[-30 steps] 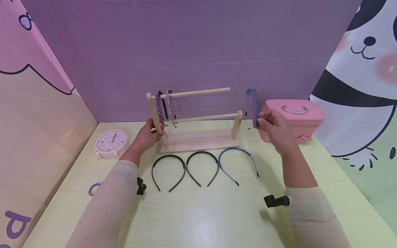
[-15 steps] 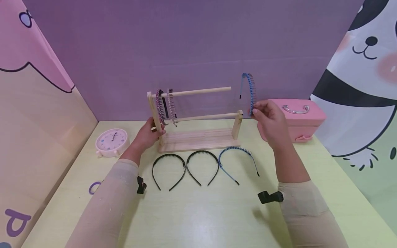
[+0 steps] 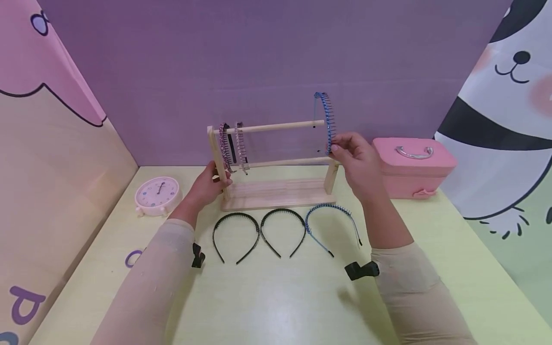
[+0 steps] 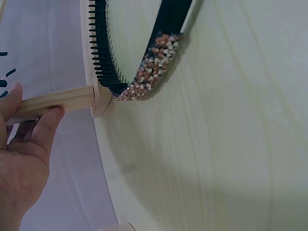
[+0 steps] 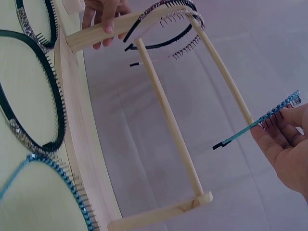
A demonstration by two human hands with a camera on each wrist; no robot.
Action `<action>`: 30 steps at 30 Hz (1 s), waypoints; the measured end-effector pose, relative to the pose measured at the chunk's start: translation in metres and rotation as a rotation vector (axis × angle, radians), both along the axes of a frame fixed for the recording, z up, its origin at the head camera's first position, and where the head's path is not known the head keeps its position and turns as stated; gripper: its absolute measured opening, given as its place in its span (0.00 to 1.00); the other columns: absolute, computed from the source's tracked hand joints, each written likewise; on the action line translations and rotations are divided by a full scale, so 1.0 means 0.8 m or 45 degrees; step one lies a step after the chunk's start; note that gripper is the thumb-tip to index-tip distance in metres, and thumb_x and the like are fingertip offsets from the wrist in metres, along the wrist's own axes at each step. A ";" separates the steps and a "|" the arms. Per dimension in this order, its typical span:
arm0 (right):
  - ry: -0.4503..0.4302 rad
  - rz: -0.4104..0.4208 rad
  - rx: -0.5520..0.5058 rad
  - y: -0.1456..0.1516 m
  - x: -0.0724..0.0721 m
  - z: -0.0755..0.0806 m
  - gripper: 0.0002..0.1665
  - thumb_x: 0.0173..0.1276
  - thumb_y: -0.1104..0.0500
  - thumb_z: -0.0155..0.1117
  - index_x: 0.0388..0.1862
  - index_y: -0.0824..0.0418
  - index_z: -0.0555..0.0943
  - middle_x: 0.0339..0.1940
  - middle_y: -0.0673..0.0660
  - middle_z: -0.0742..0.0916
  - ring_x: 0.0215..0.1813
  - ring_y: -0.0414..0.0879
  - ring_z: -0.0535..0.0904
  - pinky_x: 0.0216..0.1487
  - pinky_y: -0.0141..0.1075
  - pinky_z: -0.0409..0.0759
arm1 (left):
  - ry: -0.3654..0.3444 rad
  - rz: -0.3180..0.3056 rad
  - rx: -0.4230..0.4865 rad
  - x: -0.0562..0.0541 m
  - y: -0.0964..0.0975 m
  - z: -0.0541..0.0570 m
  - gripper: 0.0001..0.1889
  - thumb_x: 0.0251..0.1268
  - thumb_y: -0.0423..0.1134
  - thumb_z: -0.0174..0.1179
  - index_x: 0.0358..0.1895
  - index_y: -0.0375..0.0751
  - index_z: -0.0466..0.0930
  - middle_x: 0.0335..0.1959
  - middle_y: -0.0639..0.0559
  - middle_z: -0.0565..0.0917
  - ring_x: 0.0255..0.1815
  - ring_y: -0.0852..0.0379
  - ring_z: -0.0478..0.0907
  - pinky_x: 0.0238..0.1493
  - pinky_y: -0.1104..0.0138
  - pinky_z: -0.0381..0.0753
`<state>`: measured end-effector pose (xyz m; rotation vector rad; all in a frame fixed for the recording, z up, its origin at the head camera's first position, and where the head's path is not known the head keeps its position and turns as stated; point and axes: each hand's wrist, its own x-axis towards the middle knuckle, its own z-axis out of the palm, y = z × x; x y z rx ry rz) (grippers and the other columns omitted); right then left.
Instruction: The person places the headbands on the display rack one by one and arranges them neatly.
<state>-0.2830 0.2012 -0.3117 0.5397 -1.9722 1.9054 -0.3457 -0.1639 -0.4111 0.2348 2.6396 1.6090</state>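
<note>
I can't read the small print on the clock (image 3: 158,191), near the table's (image 3: 276,297) left edge. The left sleeve (image 3: 148,270) covers part of a purple ring (image 3: 130,259) there. Some of the left hand's (image 3: 206,188) fingers vanish behind the wooden stand's (image 3: 278,194) left post (image 3: 217,160). The right hand (image 3: 359,165) covers part of the blue headband (image 3: 329,115) it pinches, the top of the right post (image 3: 330,178) and the lower left of the pink box (image 3: 416,165). In the right wrist view, another blue headband (image 5: 77,191) runs off the bottom edge.

Soft glare on the tabletop (image 3: 276,302)
</note>
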 end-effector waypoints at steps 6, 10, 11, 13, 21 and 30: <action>-0.011 0.069 0.028 -0.028 0.000 0.003 0.06 0.73 0.68 0.55 0.47 0.64 0.76 0.42 0.57 0.82 0.47 0.44 0.80 0.53 0.27 0.82 | 0.002 0.005 0.018 -0.001 -0.002 -0.003 0.26 0.71 0.41 0.59 0.66 0.47 0.59 0.60 0.44 0.73 0.68 0.46 0.72 0.63 0.51 0.78; -0.011 0.100 0.077 -0.046 -0.003 0.001 0.08 0.74 0.67 0.55 0.49 0.69 0.74 0.42 0.56 0.81 0.47 0.46 0.80 0.52 0.28 0.83 | 0.004 0.005 0.017 -0.002 -0.002 -0.003 0.25 0.71 0.41 0.59 0.66 0.47 0.59 0.59 0.44 0.73 0.67 0.45 0.72 0.62 0.51 0.78; -0.011 0.108 0.091 -0.051 -0.004 0.000 0.09 0.74 0.67 0.55 0.50 0.70 0.73 0.42 0.56 0.81 0.47 0.46 0.79 0.52 0.28 0.83 | 0.005 0.005 0.015 -0.002 -0.001 -0.003 0.25 0.71 0.41 0.59 0.66 0.47 0.59 0.59 0.45 0.73 0.67 0.46 0.72 0.62 0.51 0.78; -0.007 0.115 0.128 -0.060 -0.005 -0.003 0.10 0.74 0.67 0.54 0.51 0.72 0.73 0.42 0.55 0.81 0.46 0.45 0.79 0.51 0.29 0.83 | 0.008 0.002 0.011 -0.001 -0.001 -0.003 0.25 0.71 0.40 0.59 0.65 0.46 0.59 0.59 0.44 0.73 0.67 0.45 0.72 0.62 0.51 0.79; -0.042 0.149 0.222 -0.099 -0.010 -0.009 0.09 0.75 0.67 0.55 0.50 0.70 0.74 0.42 0.57 0.79 0.45 0.46 0.79 0.52 0.37 0.85 | 0.015 0.006 0.015 -0.002 -0.001 -0.004 0.25 0.71 0.40 0.59 0.65 0.47 0.59 0.58 0.44 0.73 0.67 0.45 0.73 0.61 0.51 0.79; -0.061 0.171 0.262 -0.131 -0.025 -0.026 0.08 0.74 0.67 0.55 0.48 0.70 0.75 0.43 0.62 0.80 0.46 0.48 0.78 0.52 0.37 0.85 | 0.031 -0.005 0.006 -0.003 0.000 -0.004 0.23 0.71 0.40 0.59 0.64 0.46 0.60 0.57 0.44 0.73 0.66 0.45 0.73 0.61 0.51 0.79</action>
